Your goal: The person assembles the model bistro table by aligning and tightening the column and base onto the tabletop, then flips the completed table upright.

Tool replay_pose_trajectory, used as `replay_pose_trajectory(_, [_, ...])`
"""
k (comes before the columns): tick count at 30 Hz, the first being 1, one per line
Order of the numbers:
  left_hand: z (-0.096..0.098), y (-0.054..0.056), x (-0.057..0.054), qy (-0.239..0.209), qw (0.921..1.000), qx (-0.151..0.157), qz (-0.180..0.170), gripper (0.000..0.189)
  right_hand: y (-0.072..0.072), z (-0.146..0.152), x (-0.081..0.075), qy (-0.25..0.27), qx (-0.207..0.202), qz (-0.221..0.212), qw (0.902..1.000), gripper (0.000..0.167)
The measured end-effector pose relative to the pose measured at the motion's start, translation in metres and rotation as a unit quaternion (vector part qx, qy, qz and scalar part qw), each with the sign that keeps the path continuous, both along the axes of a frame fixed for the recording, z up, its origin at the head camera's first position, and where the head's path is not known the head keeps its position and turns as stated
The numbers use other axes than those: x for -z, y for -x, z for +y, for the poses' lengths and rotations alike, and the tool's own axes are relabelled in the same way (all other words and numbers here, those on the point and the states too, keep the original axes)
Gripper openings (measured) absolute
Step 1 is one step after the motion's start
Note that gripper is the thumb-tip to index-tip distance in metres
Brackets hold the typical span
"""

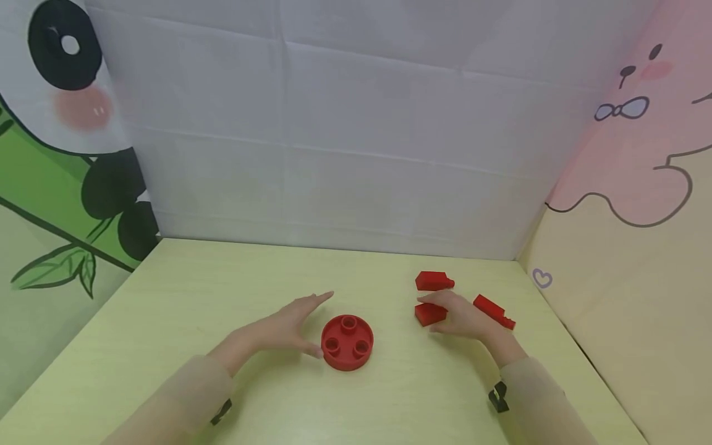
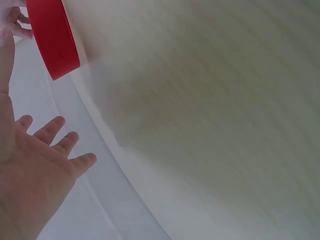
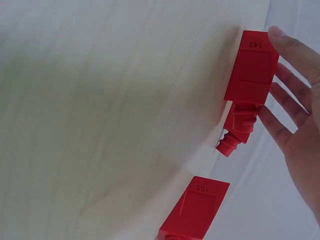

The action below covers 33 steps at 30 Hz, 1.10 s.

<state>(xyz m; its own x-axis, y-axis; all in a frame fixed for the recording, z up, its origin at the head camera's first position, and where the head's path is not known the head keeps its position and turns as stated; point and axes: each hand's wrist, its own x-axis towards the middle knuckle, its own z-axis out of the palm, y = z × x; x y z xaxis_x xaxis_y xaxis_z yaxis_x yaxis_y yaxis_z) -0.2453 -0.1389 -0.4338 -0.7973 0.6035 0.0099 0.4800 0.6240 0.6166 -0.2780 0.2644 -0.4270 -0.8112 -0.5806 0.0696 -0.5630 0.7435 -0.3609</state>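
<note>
In the head view a red round base (image 1: 347,360) with a raised rim and three round sockets lies on the table. My left hand (image 1: 280,324) is just left of it, thumb and fingers spread, the thumb tip close to the rim. To the right, my right hand (image 1: 464,314) holds a red block (image 1: 428,314) between thumb and fingers. In the right wrist view this block (image 3: 252,67) bears the number 147 and has a stub at one end. The fingertips are partly hidden behind it.
A second red block (image 1: 431,280) with a stub lies beyond my right hand. A longer red piece (image 1: 489,308) lies right of that hand, partly behind the wrist. The pale table (image 1: 250,266) ends at a white back wall (image 1: 356,154), with patterned panels on both sides.
</note>
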Motion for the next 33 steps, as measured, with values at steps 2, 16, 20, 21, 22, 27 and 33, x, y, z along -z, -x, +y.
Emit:
replay_pose_trajectory(2, [0.002, 0.003, 0.003, -0.009, 0.9995, 0.023, -0.018, 0.108, 0.001, -0.001, -0.001, -0.004, -0.003, 0.001, 1.0000, 0.056])
replay_pose_trajectory(16, [0.019, 0.009, 0.019, -0.022, 0.9958, 0.088, -0.016, 0.092, 0.015, -0.005, -0.002, -0.037, -0.024, 0.009, 0.9990, 0.040])
replay_pose_trajectory(20, [0.022, 0.010, 0.022, -0.017, 0.9965, 0.081, -0.009, 0.085, 0.015, -0.005, -0.002, -0.039, -0.026, 0.012, 0.9988, 0.038])
replay_pose_trajectory(21, [0.022, 0.010, 0.022, -0.012, 0.9969, 0.077, -0.008, 0.084, 0.014, -0.005, -0.002, -0.036, -0.027, 0.014, 0.9989, 0.037])
replay_pose_trajectory(22, [0.022, 0.010, 0.022, -0.008, 0.9973, 0.072, -0.008, 0.085, 0.014, -0.005, -0.003, -0.033, -0.027, 0.017, 0.9989, 0.037])
replay_pose_trajectory(27, [0.023, 0.008, 0.021, 0.000, 0.9981, 0.060, -0.010, 0.084, 0.011, -0.004, -0.008, -0.011, -0.014, 0.020, 0.9996, 0.037])
replay_pose_trajectory(33, [0.025, 0.006, 0.017, 0.008, 0.9985, 0.051, -0.020, 0.085, 0.003, -0.004, -0.017, 0.061, -0.001, 0.017, 0.9980, 0.038])
